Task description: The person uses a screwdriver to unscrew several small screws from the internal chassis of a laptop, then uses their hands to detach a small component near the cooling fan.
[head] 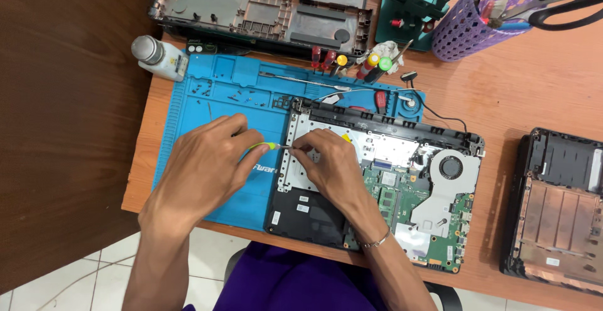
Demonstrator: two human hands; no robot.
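Opened black plastic laptop chassis [377, 179] sits with its left half on the blue silicone repair mat [213, 107], the rest on the bare wooden desk [502, 91]. All positions below are relative to that chassis.

Left hand [207, 160] is just off the chassis's left edge, fingers closed around a yellow-green-handled precision screwdriver [264, 147]. The shaft lies nearly flat and points right, its tip at the upper-left corner of the silver keyboard backplate [377, 144]. Judging by the low angle, it's prying or picking rather than driving.

Right hand [330, 160] rests on the backplate, fingertips pinched together right at the tip. It looks like they're steadying or catching a small part; the part itself is too small to make out.

Green motherboard [402, 201] and grey fan with heatsink [449, 173] are exposed in the chassis's right half, untouched.

Small loose screws [242, 96] are sorted in the mat's moulded trays, up-left of the chassis, presumably so they don't roll. Spare red and yellow screwdrivers [352, 63] lie just above it, a white bottle [157, 53] far up-left, and a purple mesh tool cup [480, 13] up-right. Another stripped laptop shell [260, 6] is above and a third [556, 210] to the right.
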